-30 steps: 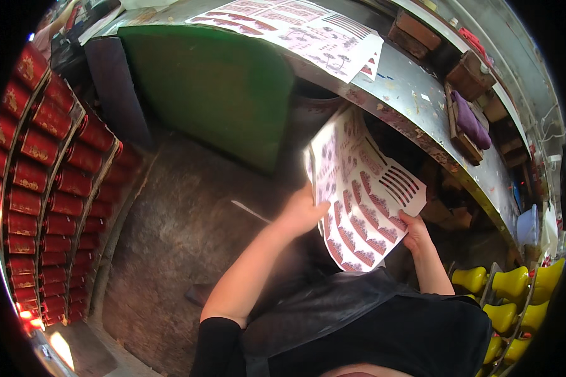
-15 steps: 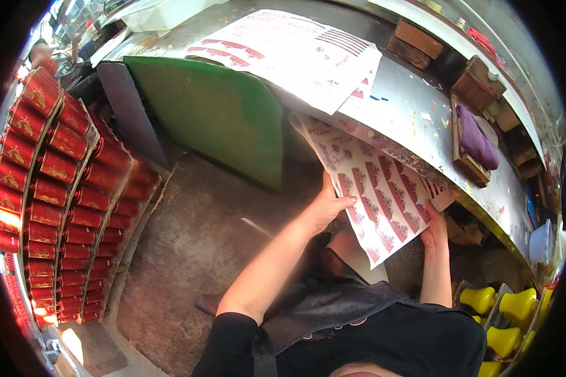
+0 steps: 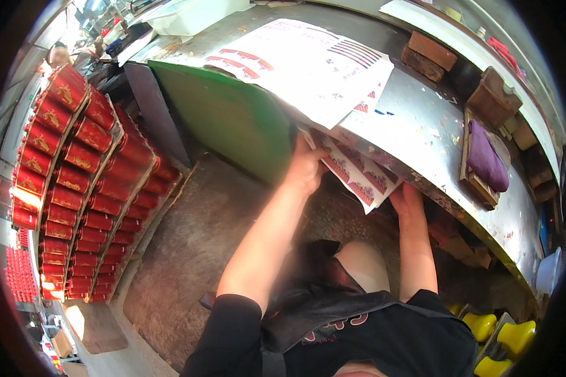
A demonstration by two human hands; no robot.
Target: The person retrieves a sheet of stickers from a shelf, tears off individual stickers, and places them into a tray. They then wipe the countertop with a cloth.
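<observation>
Below the front edge of the metal workbench (image 3: 437, 154), both hands grip a small stack of white sheets (image 3: 357, 171) printed with dark red fan-like patterns. My left hand (image 3: 307, 168) closes on the stack's left edge, thumb on top. At its right edge, my right hand (image 3: 407, 198) has its fingers partly in the shade under the bench. The far part of the stack disappears beneath the benchtop. Above it, more printed sheets (image 3: 295, 72) lie spread on the bench, one corner reaching over the edge.
Racks of red canisters with gold designs (image 3: 82, 157) stand at left. A green panel (image 3: 220, 116) hangs below the bench. Brick-like blocks (image 3: 429, 55), a folded purple cloth (image 3: 487, 157) and a pale blue bowl (image 3: 549, 271) line the right. Yellow rounded objects (image 3: 516, 338) sit lower right.
Both hands have moved away from my body with the stack, sliding it farther under the benchtop. Less of its printed surface shows now. My view has shifted slightly.
</observation>
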